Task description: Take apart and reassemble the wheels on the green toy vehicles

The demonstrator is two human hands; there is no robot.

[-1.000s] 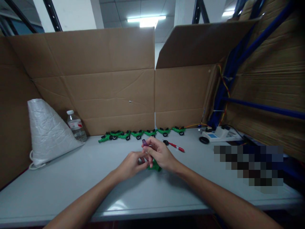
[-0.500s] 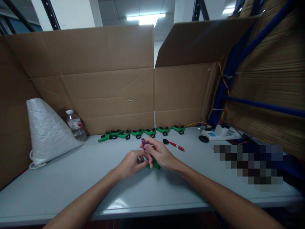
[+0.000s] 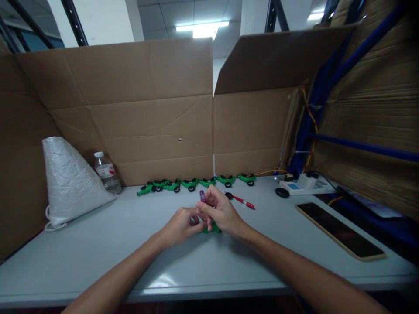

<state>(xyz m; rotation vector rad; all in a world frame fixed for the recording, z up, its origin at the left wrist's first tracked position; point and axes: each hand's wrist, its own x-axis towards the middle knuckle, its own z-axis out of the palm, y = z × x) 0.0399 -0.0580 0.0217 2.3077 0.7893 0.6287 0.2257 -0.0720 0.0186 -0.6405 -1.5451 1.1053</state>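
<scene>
Near the middle of the table, my right hand (image 3: 222, 211) is closed round a small screwdriver with a purple handle (image 3: 202, 196), held steeply with the handle end up. Its tip is hidden by my fingers. My left hand (image 3: 183, 224) is closed, with thumb and fingertips on a green toy vehicle (image 3: 214, 227) below the screwdriver. Both hands cover most of this toy. Behind them, several similar green toy vehicles (image 3: 190, 185) with black wheels stand in a row along the cardboard. A red screwdriver-like tool (image 3: 244, 202) lies right of my right hand, beside a black wheel (image 3: 228, 196).
A silvery bag (image 3: 72, 183) and a water bottle (image 3: 107, 174) stand at the back left. To the right are a phone (image 3: 340, 231), a power strip (image 3: 307, 185) and another black wheel (image 3: 282, 192). Cardboard walls (image 3: 147, 122) enclose the table (image 3: 108, 253).
The purple screwdriver and my right fingers have shifted slightly and turned a little. My left hand stays on the green toy. The whole view has moved slightly, and the phone now shows unblurred.
</scene>
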